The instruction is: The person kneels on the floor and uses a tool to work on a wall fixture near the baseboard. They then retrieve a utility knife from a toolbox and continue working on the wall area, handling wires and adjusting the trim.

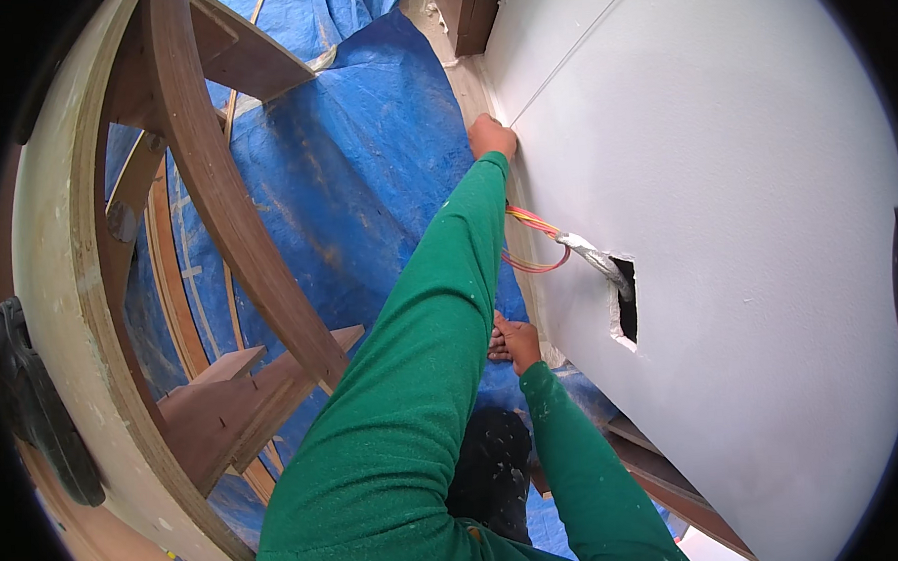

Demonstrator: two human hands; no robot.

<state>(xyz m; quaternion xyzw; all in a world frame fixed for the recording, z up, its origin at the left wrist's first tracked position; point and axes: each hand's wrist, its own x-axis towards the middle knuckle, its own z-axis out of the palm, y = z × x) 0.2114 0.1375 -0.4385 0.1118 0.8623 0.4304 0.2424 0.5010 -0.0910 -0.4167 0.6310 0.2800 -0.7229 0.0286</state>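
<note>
My left hand [492, 136] is closed around a thin cord [570, 59] at the base of the white wall [754, 220]; the cord runs up the wall face. Lower down, my right hand [513, 343] has its fingers curled beside the wall, partly hidden by my left sleeve; what they hold, if anything, I cannot make out. Between the hands, red and yellow wires [532, 220] loop out from a silvery flexible conduit [595, 256], which comes through a rough rectangular opening [625, 309] in the wall.
Curved wooden framing [208, 170] with crosspieces [226, 407] stands at my left over a blue tarp [347, 185]. A black object [48, 403] rests against the outer curved plywood edge [93, 273]. A dark wooden trim [469, 13] is at the top; more boards [643, 452] lie below the wall.
</note>
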